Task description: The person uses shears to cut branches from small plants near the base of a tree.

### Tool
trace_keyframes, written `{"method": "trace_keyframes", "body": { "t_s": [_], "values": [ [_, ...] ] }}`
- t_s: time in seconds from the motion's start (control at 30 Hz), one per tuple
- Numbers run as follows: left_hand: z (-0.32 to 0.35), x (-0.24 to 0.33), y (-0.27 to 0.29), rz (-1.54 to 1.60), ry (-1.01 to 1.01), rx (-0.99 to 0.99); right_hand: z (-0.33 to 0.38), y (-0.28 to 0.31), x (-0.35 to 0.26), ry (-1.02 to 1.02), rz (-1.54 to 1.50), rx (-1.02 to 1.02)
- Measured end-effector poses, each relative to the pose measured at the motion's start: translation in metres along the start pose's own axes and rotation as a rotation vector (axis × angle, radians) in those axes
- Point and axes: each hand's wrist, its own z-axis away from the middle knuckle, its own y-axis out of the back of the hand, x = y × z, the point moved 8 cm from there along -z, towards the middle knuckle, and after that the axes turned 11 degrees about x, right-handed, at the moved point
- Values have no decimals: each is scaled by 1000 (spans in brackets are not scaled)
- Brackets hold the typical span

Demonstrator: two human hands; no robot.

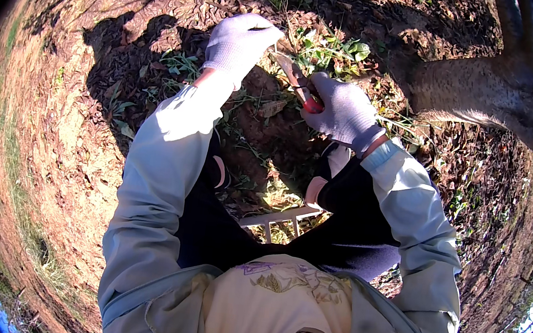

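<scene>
I look down at both gloved hands over leaf-covered ground. My right hand [343, 109] in a pale grey glove grips red-handled pruning shears [300, 85], whose blades point up and left toward my other hand. My left hand [239, 40], also gloved, is closed around a thin green stem [282, 30] just left of the blade tips. Leafy green weeds [334, 47] grow right behind the shears. What lies between the blades is too small to tell.
A thick tree trunk [482, 93] lies across the upper right. Dry brown leaves [87, 111] cover the ground. A pale stool frame [280, 218] shows between my dark-trousered legs. Grass [14, 162] edges the left side.
</scene>
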Motion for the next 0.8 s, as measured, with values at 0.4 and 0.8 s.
{"method": "trace_keyframes", "body": {
  "t_s": [0.4,0.8],
  "values": [
    [10,7,-9,-182,4,-122,-1,2,1,-59,5,-13],
    [2,-9,-13,-212,-35,-150,1,-5,4,-58,24,-32]
  ]
}}
